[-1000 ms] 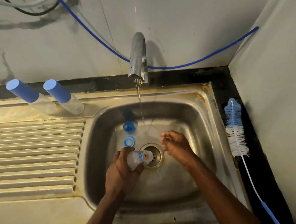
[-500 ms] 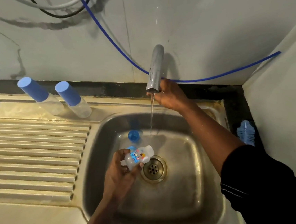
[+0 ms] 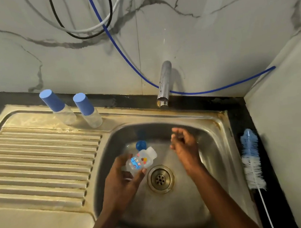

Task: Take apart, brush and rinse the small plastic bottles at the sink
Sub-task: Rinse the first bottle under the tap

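Bottle [image 3: 141, 160], uncapped, lies tilted in left hand [image 3: 123, 180], fingers curled round it, over sink [image 3: 220, 144] basin left of drain [image 3: 160, 179]. Right hand [image 3: 185, 147] hovers nearby, fingers loosely curled, empty. Blue cap [image 3: 141, 145] at basin's back. Brush [image 3: 251, 159] lies along sink's right edge.

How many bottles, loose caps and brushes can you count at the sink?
Bottles: 3, two capped bottles and one open bottle
Loose caps: 1 in view
Brushes: 1
Total: 5
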